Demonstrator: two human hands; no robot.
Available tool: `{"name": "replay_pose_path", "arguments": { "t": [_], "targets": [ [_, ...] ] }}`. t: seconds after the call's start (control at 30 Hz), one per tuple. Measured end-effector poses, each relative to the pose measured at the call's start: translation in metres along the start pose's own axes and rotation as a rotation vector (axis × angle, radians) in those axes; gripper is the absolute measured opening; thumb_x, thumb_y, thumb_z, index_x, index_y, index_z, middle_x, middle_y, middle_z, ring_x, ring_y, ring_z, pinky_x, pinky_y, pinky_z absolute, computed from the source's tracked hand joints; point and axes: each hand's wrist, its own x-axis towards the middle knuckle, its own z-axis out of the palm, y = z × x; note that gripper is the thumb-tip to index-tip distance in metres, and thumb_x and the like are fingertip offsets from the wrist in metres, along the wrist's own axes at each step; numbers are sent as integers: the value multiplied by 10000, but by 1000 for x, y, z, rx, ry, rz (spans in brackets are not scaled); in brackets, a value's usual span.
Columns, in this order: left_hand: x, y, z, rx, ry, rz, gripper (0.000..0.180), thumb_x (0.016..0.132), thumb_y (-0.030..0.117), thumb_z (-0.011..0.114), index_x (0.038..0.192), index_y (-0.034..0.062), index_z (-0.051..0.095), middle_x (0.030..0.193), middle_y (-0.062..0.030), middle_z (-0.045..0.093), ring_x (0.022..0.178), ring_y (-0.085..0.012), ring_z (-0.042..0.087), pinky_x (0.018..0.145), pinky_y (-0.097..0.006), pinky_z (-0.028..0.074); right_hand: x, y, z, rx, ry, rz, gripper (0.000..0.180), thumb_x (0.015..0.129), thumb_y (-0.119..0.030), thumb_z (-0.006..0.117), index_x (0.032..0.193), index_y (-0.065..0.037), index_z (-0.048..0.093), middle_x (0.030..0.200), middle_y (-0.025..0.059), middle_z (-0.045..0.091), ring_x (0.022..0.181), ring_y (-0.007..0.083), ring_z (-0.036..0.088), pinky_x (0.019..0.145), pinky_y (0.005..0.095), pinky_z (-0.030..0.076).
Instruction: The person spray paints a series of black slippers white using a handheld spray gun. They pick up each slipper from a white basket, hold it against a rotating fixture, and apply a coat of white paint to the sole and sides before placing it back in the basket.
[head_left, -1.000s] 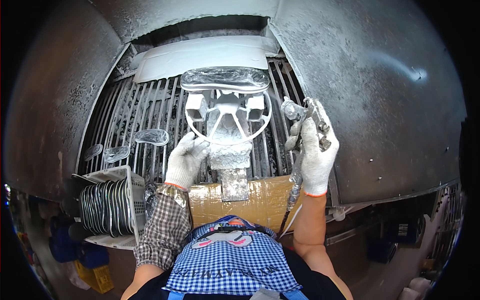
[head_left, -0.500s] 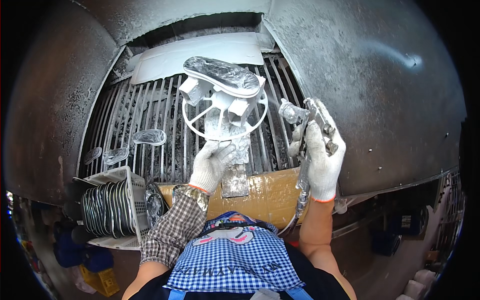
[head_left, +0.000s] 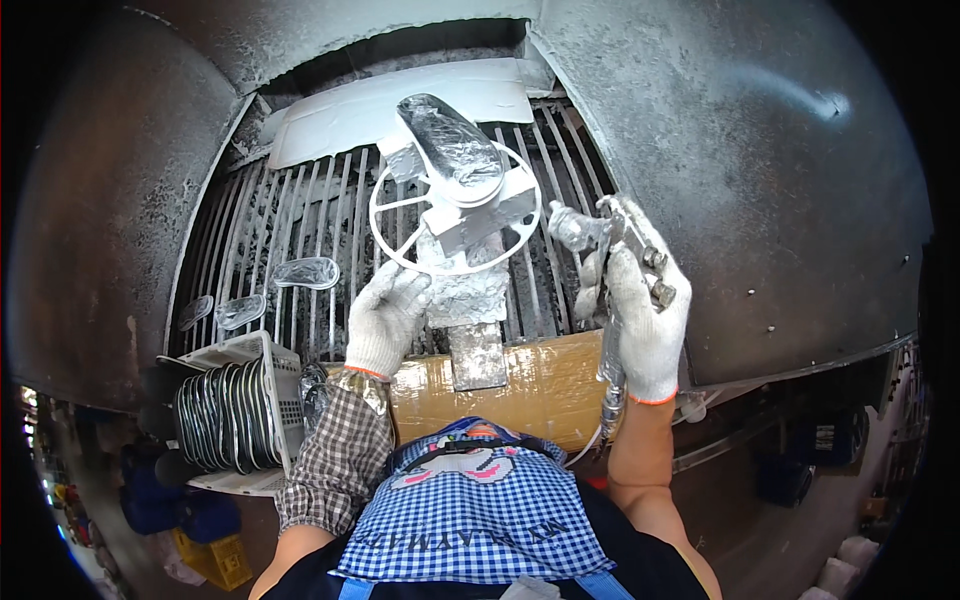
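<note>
Head view: film-wrapped sole (head_left: 450, 145) sits slantwise on blocks (head_left: 480, 222) above white wheel (head_left: 402, 203). My left hand (head_left: 386, 318), fingers loosely bent, at wheel's near rim; whether gripping, I cannot tell. My right hand (head_left: 648, 310) closed around spray gun (head_left: 590, 232), just right of wheel. Three more wrapped soles (head_left: 306, 272) on slatted rack (head_left: 345, 220), left; nearer me, white crate (head_left: 288, 405) holding row of dark soles (head_left: 228, 415).

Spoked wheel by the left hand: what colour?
White; the spoked wheel shows best in the head view, the only one.

Dark lettering (head_left: 432, 546) across blue checked apron (head_left: 480, 562); pale label (head_left: 824, 437) on blue container (head_left: 846, 452), unreadable.
</note>
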Motion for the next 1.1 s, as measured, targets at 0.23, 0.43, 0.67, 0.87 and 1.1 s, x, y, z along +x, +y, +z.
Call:
{"name": "replay_pose_path", "arguments": {
  "t": [0.23, 0.43, 0.67, 0.87, 1.1],
  "targets": [
    [9, 19, 0, -8, 8, 62, 423, 1020, 163, 590, 1387, -39, 522, 1365, -283, 647, 1232, -420, 666, 1004, -513, 585, 0, 3, 1, 44, -19, 5, 529, 1082, -170, 657, 1536, 61, 513, 891, 50, 708, 704, 57, 631, 637, 218, 519],
    [21, 36, -3, -31, 14, 125, 371, 1033, 163, 591, 1338, -37, 524, 1444, -340, 585, 1317, -450, 621, 1058, -554, 563, 1, 14, 9, 76, -97, 62, 544, 1065, -146, 675, 1544, 55, 513, 914, 56, 733, 736, 63, 653, 658, 216, 529],
    [15, 21, -11, -10, -41, 45, 432, 1047, 182, 550, 1406, -54, 500, 1448, -313, 590, 1283, -428, 638, 1077, -546, 554, 14, 28, 20, 75, -100, 22, 546, 1076, -177, 674, 1550, 42, 513, 896, 25, 714, 733, 45, 636, 645, 207, 509],
    [0, -5, -9, -25, 9, -46, 508, 1030, 203, 565, 1457, -62, 489, 1435, -284, 601, 1237, -416, 651, 1082, -543, 547, 21, 38, 25, 49, -86, -2, 545, 1085, -182, 665, 1554, 43, 504, 898, 23, 705, 726, 47, 628, 648, 209, 513],
    [-4, -19, -2, -58, -9, -104, 465, 1037, 186, 566, 1423, -68, 519, 1429, -303, 601, 1314, -449, 615, 1115, -567, 529, 26, 39, 28, 88, -38, 21, 558, 1090, -180, 658, 1566, 49, 477, 872, 28, 683, 691, 64, 615, 643, 235, 530]
  ]
}}
